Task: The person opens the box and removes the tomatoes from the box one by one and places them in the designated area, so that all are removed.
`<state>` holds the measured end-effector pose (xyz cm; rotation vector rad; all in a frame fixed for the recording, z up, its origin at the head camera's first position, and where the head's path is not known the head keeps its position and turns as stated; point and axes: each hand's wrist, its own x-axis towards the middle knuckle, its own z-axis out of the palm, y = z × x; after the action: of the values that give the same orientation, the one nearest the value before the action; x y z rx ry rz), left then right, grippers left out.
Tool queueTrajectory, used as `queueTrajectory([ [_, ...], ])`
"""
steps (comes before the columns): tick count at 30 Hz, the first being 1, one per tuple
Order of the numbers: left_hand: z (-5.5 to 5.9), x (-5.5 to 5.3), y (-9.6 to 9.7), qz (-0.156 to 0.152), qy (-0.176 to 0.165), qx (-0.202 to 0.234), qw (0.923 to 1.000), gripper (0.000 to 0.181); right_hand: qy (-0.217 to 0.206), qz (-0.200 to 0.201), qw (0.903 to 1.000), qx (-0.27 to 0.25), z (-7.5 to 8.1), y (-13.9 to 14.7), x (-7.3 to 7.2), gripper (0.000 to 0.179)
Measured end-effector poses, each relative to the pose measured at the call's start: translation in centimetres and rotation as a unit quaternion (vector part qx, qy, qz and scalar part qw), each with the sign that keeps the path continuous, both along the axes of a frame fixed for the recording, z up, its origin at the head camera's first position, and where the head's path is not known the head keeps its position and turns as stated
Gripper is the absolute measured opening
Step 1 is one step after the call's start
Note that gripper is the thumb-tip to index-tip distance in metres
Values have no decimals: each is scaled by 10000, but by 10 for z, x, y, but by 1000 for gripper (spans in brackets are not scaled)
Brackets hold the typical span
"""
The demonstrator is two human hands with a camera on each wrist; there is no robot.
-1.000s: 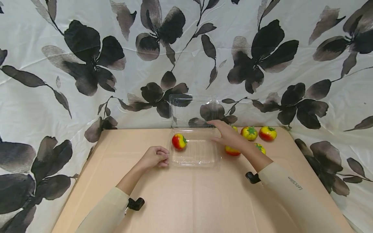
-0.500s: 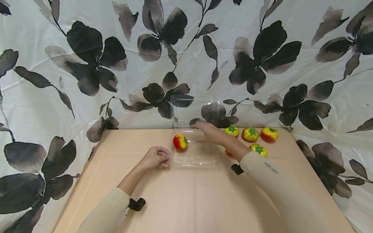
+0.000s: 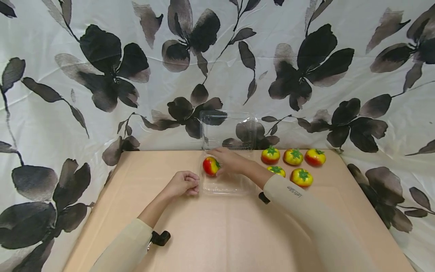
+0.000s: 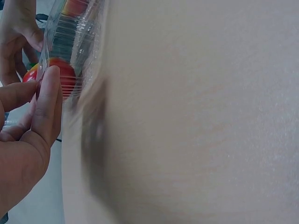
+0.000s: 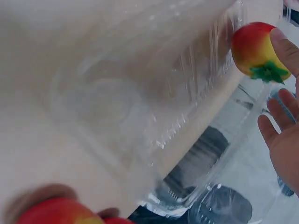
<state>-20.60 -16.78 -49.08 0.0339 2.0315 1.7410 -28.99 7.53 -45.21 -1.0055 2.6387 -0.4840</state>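
A clear plastic clamshell box (image 3: 234, 187) lies on the table with its lid (image 3: 231, 128) raised against the cloth. One red and yellow tomato (image 3: 210, 166) with green leaves sits in the box's left part. My left hand (image 3: 183, 183) pinches the left rim between thumb and fingers, as the left wrist view shows at the fingers (image 4: 49, 100). Over the box reaches my right hand (image 3: 232, 161), fingers beyond the tomato. In the right wrist view its thumb (image 5: 284, 49) overlaps the tomato (image 5: 254, 49), while the other fingers stand spread apart from it.
Several more tomatoes (image 3: 301, 177) stand to the right of the box, near the table's back edge. Behind the table (image 3: 204, 230) hangs a white cloth (image 3: 244, 87) with dark flowers. A black wrist camera (image 3: 160, 238) sits by the left sleeve.
My right hand has moved left across the box, from its right side to the tomato inside. The left hand keeps its hold on the rim. More of the tomatoes outside now show.
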Motion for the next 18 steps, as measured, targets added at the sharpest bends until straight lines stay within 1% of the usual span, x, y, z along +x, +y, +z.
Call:
queueTrajectory([
  [6, 0, -1, 1, -36, 23, 4, 10000, 24, 177, 48, 9998, -27, -14, -10, 1, 94],
  [10, 0, -1, 1, -26, 21, -6, 10000, 25, 322, 61, 9993, -150, -21, -16, 2, 95],
  [12, 0, -1, 1, -18, 7, 9, 10000, 25, 362, 47, 9991, -231, -24, -18, 2, 95],
  [18, -2, 0, -1, -10, 10, 68, 10000, 24, 469, -42, 9986, -252, -27, -22, 4, 93],
])
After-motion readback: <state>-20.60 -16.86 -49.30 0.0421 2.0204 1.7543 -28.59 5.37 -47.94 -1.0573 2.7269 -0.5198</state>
